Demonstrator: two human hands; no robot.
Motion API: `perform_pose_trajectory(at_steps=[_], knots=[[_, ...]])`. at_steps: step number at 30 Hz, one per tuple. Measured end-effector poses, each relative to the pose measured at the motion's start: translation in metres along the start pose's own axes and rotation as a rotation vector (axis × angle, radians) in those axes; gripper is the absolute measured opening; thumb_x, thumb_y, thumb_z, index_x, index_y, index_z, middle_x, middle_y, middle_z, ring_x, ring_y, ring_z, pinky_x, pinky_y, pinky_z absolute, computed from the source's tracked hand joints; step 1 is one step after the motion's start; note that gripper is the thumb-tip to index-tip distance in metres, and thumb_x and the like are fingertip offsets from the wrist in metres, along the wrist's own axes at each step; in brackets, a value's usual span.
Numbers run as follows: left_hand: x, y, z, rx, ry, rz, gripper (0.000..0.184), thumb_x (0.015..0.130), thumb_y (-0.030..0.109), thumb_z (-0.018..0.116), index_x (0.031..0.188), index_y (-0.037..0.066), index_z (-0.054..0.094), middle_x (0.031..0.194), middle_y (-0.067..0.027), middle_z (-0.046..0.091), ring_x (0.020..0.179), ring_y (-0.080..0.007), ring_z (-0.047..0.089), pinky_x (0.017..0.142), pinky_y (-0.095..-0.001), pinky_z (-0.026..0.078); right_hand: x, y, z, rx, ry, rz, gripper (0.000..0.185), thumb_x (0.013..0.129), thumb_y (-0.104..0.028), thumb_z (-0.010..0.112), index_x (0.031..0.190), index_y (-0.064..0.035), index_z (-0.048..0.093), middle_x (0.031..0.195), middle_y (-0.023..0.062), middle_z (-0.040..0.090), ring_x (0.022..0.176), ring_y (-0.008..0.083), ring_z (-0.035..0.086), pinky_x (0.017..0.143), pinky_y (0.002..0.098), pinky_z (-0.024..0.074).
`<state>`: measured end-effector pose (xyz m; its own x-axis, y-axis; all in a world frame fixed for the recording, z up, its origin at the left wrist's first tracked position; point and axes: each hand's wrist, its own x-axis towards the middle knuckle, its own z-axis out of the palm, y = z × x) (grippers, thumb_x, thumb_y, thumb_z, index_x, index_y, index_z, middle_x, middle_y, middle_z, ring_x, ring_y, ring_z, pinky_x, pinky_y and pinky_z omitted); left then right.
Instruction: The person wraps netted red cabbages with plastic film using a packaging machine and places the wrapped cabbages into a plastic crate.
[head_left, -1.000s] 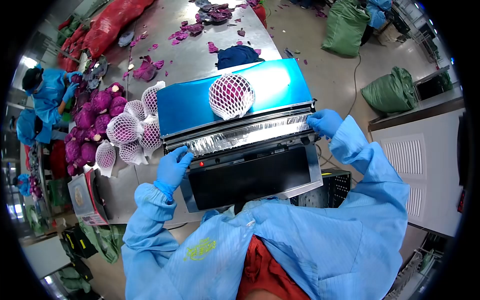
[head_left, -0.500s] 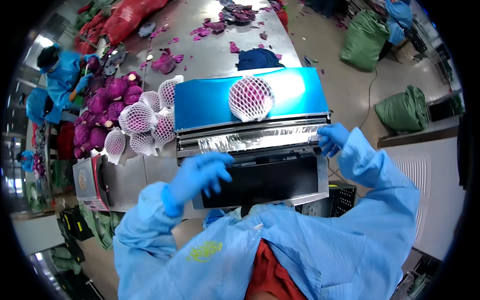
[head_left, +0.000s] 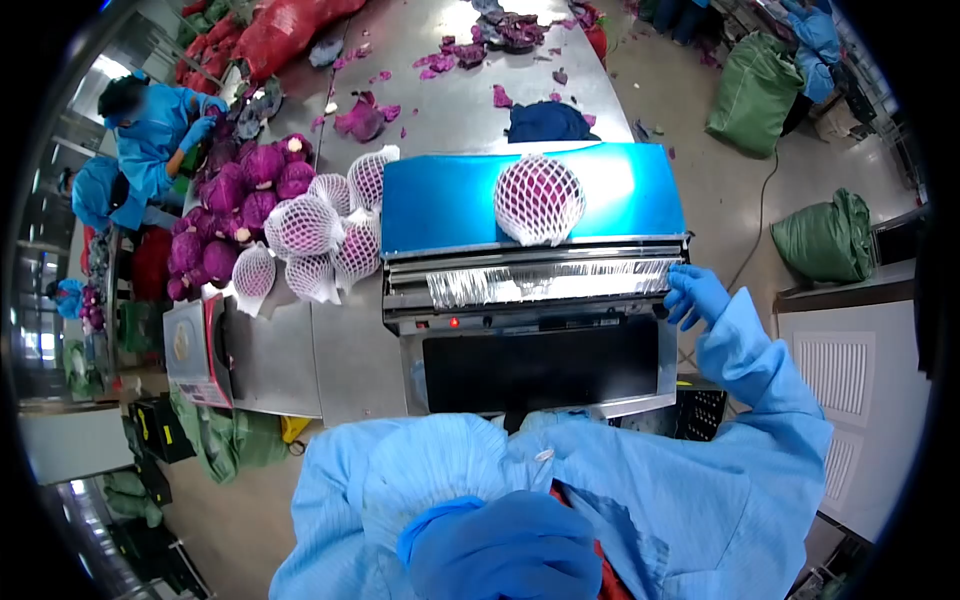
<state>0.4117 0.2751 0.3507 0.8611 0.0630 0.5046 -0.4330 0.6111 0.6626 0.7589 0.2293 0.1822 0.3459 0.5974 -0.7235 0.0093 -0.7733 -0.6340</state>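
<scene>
One left hand point(head_left: 505, 550), one right hand point(head_left: 697, 297), both grips unclear, one netted cabbage point(head_left: 540, 197) atop one machine point(head_left: 440, 200)

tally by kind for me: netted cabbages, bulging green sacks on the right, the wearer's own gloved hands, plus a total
Netted cabbages: 7 in view (6 on the metal table, 1 on the blue-topped machine)
Bulging green sacks: 2
Wearer's gloved hands: 2 (left hand, right hand)
Total: 11

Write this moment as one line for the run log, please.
left hand: before jacket, grip unclear | right hand: at machine, right end | netted cabbage: on blue top | red light: on
</scene>
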Motion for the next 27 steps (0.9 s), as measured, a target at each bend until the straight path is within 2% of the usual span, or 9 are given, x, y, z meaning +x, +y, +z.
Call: perform_pose_trajectory(at_steps=[5,12,15,19,20,22,23,25,27], knots=[[0.002,-0.004,-0.002,0.067,-0.045,0.028,0.027,0.082,0.013,0.057,0.105,-0.001,0.063,0.086,-0.0095,0.064,0.071,-0.0156,0.061,0.065,-0.0261,0.049,-0.009,-0.006,0.006,-0.031,0.073,-0.061,0.042,0.089,-0.027,0.054,0.123,-0.0027,0.051,0.074,0.0072,0.058,0.052,0.0168,0.056,0.043,0.0291,0.0441],[-0.001,-0.003,-0.004,0.23,0.006,0.039,0.024,0.082,0.011,0.057,0.101,0.0,0.065,0.084,-0.0092,0.063,0.07,-0.0162,0.06,0.065,-0.0269,0.048,-0.004,-0.002,0.002,-0.071,0.05,-0.042,0.054,0.09,-0.028,0.054,0.135,-0.0031,0.039,0.075,0.0086,0.059,0.054,0.0182,0.057,0.044,0.0307,0.0449],[-0.011,-0.004,-0.026,0.69,0.256,-0.064,0.022,0.082,0.01,0.057,0.1,0.0,0.066,0.083,-0.0091,0.063,0.07,-0.0165,0.059,0.065,-0.0273,0.048,0.0,0.006,-0.002,-0.062,0.053,-0.027,0.056,0.09,-0.029,0.054,0.136,-0.0028,0.038,0.076,0.0093,0.058,0.054,0.0186,0.057,0.044,0.0307,0.0449],[-0.07,-0.036,-0.106,0.991,1.011,-0.496,0.032,0.085,0.012,0.06,0.114,0.001,0.061,0.085,-0.0055,0.064,0.069,-0.0085,0.056,0.062,-0.0217,0.046,-0.001,0.004,-0.004,-0.089,0.028,-0.003,0.055,0.09,-0.028,0.053,0.136,-0.0031,0.038,0.076,0.0092,0.058,0.056,0.0188,0.058,0.044,0.0308,0.0455],[-0.089,-0.038,-0.129,1.16,1.132,-0.59,0.036,0.083,0.02,0.063,0.112,-0.001,0.061,0.07,-0.0097,0.064,0.065,-0.0141,0.061,0.063,-0.0283,0.048,0.001,0.004,-0.005,-0.088,0.013,-0.018,0.049,0.089,-0.028,0.052,0.131,-0.0029,0.044,0.075,0.0094,0.058,0.056,0.0188,0.058,0.044,0.0304,0.046],[-0.131,-0.044,-0.171,1.318,1.226,-0.626,0.05,0.083,0.034,0.064,0.118,-0.002,0.057,0.067,-0.0115,0.063,0.06,-0.021,0.062,0.059,-0.0316,0.048,-0.005,-0.007,-0.001,-0.129,0.034,0.0,0.041,0.089,-0.029,0.052,0.122,-0.0035,0.052,0.073,0.0085,0.059,0.057,0.0199,0.059,0.045,0.0318,0.0467],[-0.129,-0.033,-0.174,1.423,1.204,-0.816,0.053,0.084,0.036,0.063,0.12,-0.002,0.055,0.065,-0.0118,0.062,0.059,-0.0204,0.062,0.056,-0.0327,0.047,-0.009,-0.013,-0.001,-0.169,0.0,0.025,0.04,0.089,-0.029,0.051,0.119,-0.0037,0.053,0.074,0.0086,0.06,0.058,0.0203,0.06,0.046,0.0325,0.047],[-0.134,-0.029,-0.192,1.343,1.187,-0.775,0.051,0.086,0.036,0.061,0.115,-0.006,0.056,0.063,-0.01,0.061,0.055,-0.0164,0.061,0.049,-0.0312,0.046,-0.006,-0.013,-0.002,-0.142,-0.034,0.02,0.038,0.09,-0.03,0.05,0.117,-0.0044,0.055,0.077,0.009,0.063,0.059,0.0212,0.06,0.049,0.0337,0.0476],[-0.113,-0.013,-0.187,0.898,1.233,-0.936,0.043,0.088,0.032,0.058,0.108,-0.006,0.059,0.064,-0.0091,0.063,0.051,-0.0141,0.059,0.041,-0.0264,0.043,-0.004,-0.012,-0.002,-0.118,-0.007,0.05,0.038,0.091,-0.032,0.05,0.115,-0.0031,0.056,0.08,0.0121,0.064,0.06,0.0228,0.061,0.051,0.0343,0.048]])
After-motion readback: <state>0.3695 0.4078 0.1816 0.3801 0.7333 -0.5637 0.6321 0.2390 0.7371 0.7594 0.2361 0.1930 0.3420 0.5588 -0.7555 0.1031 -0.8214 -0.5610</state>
